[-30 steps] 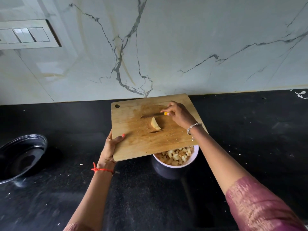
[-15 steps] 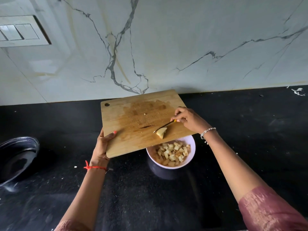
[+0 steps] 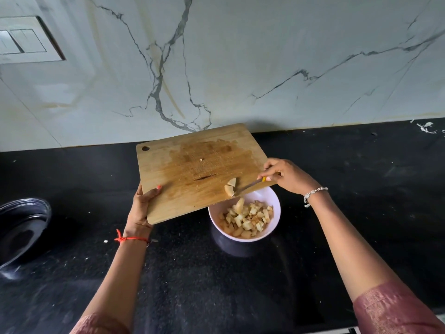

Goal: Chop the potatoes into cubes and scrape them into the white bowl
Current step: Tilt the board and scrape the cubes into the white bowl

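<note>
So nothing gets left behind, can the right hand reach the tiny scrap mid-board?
Probably yes: the right hand holds the knife at the cutting board's edge, with only bare wood between it and the scrap.

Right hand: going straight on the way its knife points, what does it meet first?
Probably the potato pieces at the tip of the knife, near the lower edge of the cutting board above the white bowl; the right hand aims down-left.

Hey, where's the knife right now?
Head view, right of centre: the right hand grips the knife, blade lying on the cutting board beside the potato pieces, just above the white bowl.
</note>
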